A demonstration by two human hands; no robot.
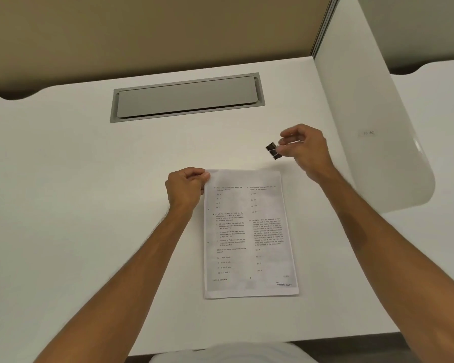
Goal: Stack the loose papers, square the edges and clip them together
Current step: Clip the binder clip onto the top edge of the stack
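White desk [89, 179], grey cable hatch [187, 97] beyond; left hand [185, 188] pinches paper stack [249, 231] top-left corner; right hand [303, 150] pinches black binder clip [272, 151] above desk

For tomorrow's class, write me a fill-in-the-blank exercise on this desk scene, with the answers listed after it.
1. The right hand holds a black binder ____ above the desk.
2. The left hand pinches the top ____ corner of the paper stack.
3. The paper stack lies ____ on the desk, printed side up.
4. The grey hatch set into the desk is beyond the paper stack, with its lid ____.

Missing words: clip; left; flat; shut
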